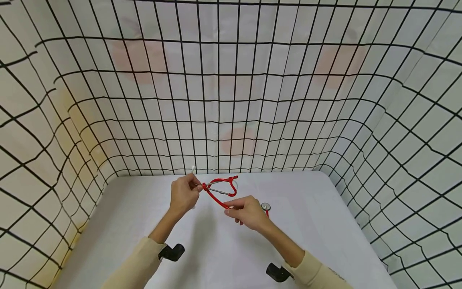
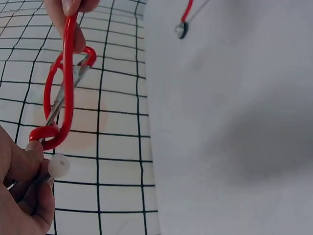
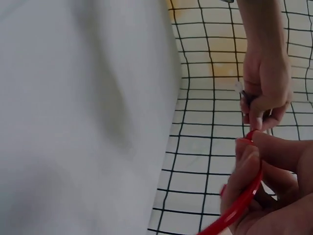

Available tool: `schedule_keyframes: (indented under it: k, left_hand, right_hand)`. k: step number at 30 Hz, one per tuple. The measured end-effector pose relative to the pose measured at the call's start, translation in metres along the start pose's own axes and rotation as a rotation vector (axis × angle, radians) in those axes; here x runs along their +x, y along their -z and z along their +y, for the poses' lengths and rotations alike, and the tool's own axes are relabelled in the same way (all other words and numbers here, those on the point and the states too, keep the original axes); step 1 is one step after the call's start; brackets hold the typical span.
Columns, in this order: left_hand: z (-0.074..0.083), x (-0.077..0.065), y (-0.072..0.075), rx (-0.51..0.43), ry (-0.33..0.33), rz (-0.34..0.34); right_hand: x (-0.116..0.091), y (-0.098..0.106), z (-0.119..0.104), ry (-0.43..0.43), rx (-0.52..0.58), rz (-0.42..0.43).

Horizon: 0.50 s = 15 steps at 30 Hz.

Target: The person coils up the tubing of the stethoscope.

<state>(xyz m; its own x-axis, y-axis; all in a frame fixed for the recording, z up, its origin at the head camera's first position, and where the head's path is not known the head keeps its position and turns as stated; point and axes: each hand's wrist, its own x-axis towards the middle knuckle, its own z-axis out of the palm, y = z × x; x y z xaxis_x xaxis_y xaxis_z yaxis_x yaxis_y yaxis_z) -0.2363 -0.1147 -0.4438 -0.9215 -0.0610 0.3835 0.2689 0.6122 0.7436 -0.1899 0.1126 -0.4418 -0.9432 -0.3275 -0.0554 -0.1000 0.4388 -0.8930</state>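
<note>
A stethoscope with red tubing is held above the white table by both hands. My left hand pinches its metal ear tubes near the earpiece end. A white eartip sticks out by the left fingers in the left wrist view. Right beside those fingertips, the red tube loops around the metal tubes. My right hand pinches the tube further along, between thumb and fingers. The forked red part points to the right. Past the right wrist shows the round chest piece, on its red tube.
Black wire mesh stands along the back and both sides of the white table, with pale cloth behind it. A black camera mount sits on each wrist, the left one and the right one, at the beige sleeves.
</note>
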Motion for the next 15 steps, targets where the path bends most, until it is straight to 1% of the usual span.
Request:
schedule_keyframes:
  k: [3, 5, 7, 10, 15]
  left_hand:
    - [-0.002, -0.002, 0.001, 0.042, -0.067, -0.023]
    - [-0.003, -0.004, 0.001, 0.089, -0.109, -0.064]
    - [-0.002, -0.008, 0.001, 0.127, -0.13, -0.126]
    - [0.0, -0.013, 0.002, 0.151, -0.142, -0.235]
    - [0.01, -0.018, 0.007, 0.104, -0.147, -0.414]
  right_hand:
    - [-0.002, 0.002, -0.005, 0.029, -0.077, -0.019]
    - [-0.003, 0.004, -0.009, 0.07, -0.15, -0.018]
    - [-0.002, 0.005, -0.015, 0.112, -0.203, -0.002]
    - [0.002, 0.01, -0.022, 0.152, -0.249, 0.033]
    - [0.008, 0.022, -0.026, 0.195, -0.275, 0.081]
